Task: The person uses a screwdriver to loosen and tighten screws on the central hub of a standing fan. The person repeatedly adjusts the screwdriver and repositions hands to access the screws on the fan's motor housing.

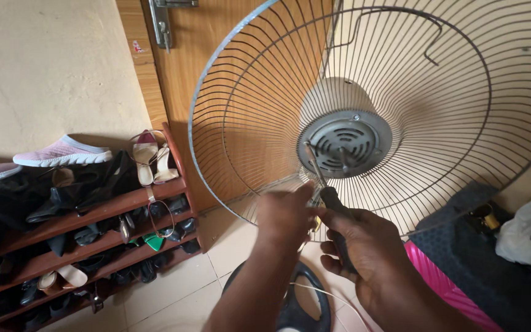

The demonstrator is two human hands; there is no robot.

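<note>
Room with a beige wall (50,61), a wooden door (216,74) and a pale tiled floor (179,289). At left, one three-tier wooden shoe rack (93,212), crowded with shoes. Centre, one left hand (285,212), curled at the wire fan guard (370,117); what it grips cannot be told. One right hand (364,252), closed around one black-handled screwdriver (330,197), tip at the grey motor hub (345,142).

Floor (185,289): pale tiles. It carried a wooden shoe rack (93,212) crowded with shoes, a dark round fan base (299,304) with a thin white cord (327,294), and a pink ribbed case (444,283).
</note>
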